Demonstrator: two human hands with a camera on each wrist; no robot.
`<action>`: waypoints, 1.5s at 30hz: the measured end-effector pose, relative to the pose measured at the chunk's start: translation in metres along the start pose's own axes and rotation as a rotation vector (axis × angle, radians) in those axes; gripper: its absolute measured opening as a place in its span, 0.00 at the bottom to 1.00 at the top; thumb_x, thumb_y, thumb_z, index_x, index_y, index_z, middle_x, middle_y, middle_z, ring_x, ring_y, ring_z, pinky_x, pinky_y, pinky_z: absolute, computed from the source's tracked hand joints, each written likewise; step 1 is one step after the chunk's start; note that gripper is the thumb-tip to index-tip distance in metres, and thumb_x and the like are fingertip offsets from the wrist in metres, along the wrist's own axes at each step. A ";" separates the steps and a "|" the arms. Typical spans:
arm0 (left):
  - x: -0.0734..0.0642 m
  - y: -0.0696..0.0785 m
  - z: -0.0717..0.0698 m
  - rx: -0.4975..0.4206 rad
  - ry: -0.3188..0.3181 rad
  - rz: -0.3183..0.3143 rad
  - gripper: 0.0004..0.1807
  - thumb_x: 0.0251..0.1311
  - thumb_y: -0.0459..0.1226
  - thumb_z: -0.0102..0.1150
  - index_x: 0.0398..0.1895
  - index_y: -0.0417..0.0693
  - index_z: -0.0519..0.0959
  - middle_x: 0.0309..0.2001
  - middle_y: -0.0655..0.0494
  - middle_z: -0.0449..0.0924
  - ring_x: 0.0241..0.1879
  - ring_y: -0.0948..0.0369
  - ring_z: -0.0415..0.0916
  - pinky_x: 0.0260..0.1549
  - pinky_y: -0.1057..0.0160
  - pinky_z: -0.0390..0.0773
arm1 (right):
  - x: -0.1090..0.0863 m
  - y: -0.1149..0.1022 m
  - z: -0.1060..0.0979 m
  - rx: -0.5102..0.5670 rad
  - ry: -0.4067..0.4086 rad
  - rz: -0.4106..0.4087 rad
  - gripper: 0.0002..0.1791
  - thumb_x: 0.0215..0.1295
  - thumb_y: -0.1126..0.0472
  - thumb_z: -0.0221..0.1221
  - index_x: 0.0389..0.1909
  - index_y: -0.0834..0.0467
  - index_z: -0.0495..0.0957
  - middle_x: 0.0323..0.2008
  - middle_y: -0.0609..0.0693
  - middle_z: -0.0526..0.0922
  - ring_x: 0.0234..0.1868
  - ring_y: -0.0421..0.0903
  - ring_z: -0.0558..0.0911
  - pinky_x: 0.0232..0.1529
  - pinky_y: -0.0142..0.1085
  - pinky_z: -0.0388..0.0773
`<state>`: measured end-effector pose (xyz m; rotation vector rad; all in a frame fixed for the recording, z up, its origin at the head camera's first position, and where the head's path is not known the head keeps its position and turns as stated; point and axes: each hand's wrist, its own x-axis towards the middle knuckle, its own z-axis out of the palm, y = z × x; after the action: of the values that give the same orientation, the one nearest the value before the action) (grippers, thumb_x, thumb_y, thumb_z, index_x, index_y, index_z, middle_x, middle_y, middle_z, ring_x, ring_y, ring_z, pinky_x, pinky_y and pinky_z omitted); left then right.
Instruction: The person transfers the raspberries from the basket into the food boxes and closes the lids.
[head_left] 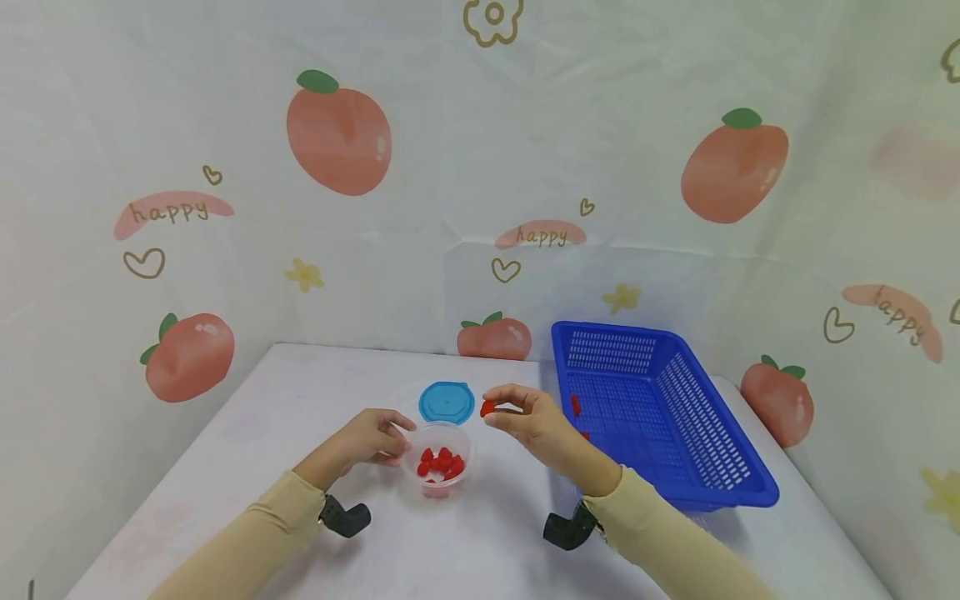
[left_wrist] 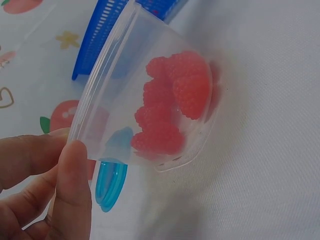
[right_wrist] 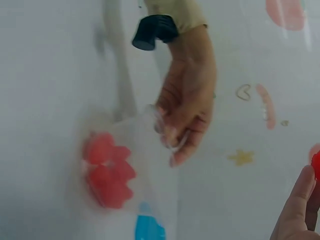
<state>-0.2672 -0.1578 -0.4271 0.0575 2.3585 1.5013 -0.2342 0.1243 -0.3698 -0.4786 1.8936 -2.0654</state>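
My left hand (head_left: 367, 438) pinches the rim of a clear plastic tub (head_left: 441, 432) between thumb and fingers. The left wrist view shows that grip closely, the thumb on the near side of the tub wall (left_wrist: 112, 85). Several red raspberries (left_wrist: 192, 95) lie at the bottom of the tub. My right hand (head_left: 538, 427) holds a single raspberry (head_left: 487, 408) between thumb and fingertips, above the table to the right of the tub. In the right wrist view that raspberry (right_wrist: 316, 164) is partly cut off at the edge.
A blue lid (head_left: 447, 402) lies on the white table just behind the tub. At the right stands a large blue plastic basket (head_left: 615, 328), with a few red pieces (head_left: 575, 405) visible along its left side. A fruit-printed sheet (head_left: 405, 275) hangs behind the table.
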 end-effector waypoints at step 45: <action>-0.001 0.002 0.000 -0.005 0.002 -0.003 0.17 0.57 0.29 0.63 0.51 0.38 0.77 0.32 0.48 0.80 0.27 0.59 0.78 0.32 0.62 0.85 | 0.010 0.059 0.026 -0.310 0.136 0.150 0.17 0.57 0.67 0.66 0.47 0.66 0.80 0.42 0.54 0.83 0.39 0.43 0.80 0.47 0.37 0.82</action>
<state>-0.2664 -0.1574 -0.4253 0.0513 2.3552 1.5066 -0.2319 0.0914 -0.4256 -0.2584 2.2686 -1.7581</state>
